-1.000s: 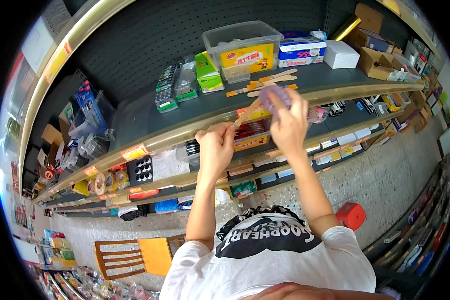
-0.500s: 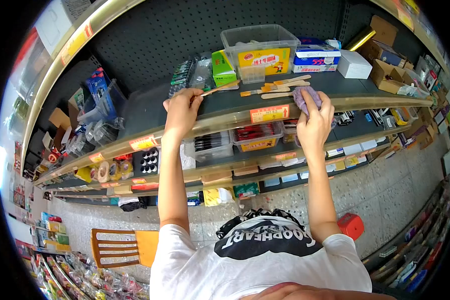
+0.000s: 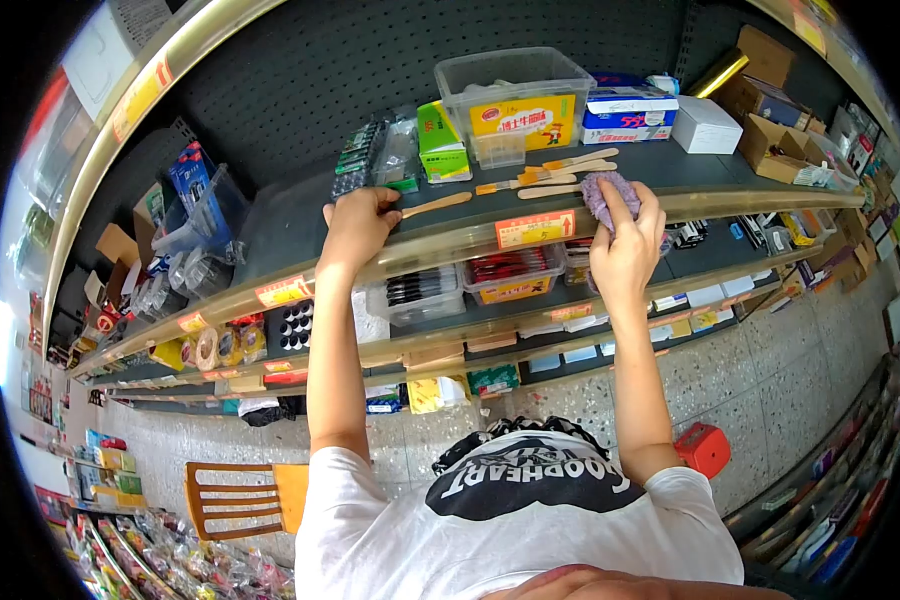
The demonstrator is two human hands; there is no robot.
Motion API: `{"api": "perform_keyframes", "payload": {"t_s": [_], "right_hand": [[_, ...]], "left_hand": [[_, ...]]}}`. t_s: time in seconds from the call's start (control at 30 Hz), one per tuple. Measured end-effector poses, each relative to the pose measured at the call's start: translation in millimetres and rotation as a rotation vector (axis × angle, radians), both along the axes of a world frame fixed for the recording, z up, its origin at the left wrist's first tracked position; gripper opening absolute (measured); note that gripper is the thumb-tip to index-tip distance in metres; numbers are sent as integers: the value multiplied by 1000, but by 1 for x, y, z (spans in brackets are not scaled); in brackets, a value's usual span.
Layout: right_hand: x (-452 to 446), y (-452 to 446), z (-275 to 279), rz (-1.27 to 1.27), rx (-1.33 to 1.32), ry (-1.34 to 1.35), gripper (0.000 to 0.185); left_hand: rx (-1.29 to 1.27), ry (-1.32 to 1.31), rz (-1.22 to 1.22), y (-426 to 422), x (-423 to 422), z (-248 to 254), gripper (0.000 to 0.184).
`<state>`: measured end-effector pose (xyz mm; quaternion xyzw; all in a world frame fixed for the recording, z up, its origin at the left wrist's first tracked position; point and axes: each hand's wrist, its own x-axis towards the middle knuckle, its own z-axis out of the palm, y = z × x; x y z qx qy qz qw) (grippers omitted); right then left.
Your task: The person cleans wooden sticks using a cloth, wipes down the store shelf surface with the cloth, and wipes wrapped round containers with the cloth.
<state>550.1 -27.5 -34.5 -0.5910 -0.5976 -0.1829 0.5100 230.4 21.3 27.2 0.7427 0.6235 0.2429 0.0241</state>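
Observation:
My left hand (image 3: 358,228) is at the shelf's front edge, its fingers closed on the end of a wooden-handled brush (image 3: 438,205) that lies low over the shelf. My right hand (image 3: 625,235) grips a crumpled purple cloth (image 3: 610,198) at the shelf edge. Between the hands, several wooden-handled brushes (image 3: 560,172) lie in a loose group on the dark shelf (image 3: 300,215). The cloth is beside the right ends of these brushes.
Behind the brushes stand a clear plastic bin (image 3: 510,85), a green box (image 3: 442,145), a blue box (image 3: 628,115) and a white box (image 3: 707,126). Lower shelves hold pen bins (image 3: 515,275). A wooden chair (image 3: 235,500) and red stool (image 3: 703,450) are on the floor.
My left hand has moved left, away from the cloth, and lowered the brush toward the shelf. My right hand has moved right with the cloth, off the brush.

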Motion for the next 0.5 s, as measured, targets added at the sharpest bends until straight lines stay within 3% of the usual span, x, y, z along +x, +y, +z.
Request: {"api": "perform_keyframes", "payload": {"t_s": [0.1,0.2,0.5], "right_hand": [[-2,-1,-1,-5,5,8,53],[-1,0,-1,-4,13,6,53],[0,0,-1,22,26,16,53]], "left_hand": [[68,-86,-66,8,15,-2,27],[166,11,-232,16,51,1,28],[90,43,-338,44,108,-3,29]]}}
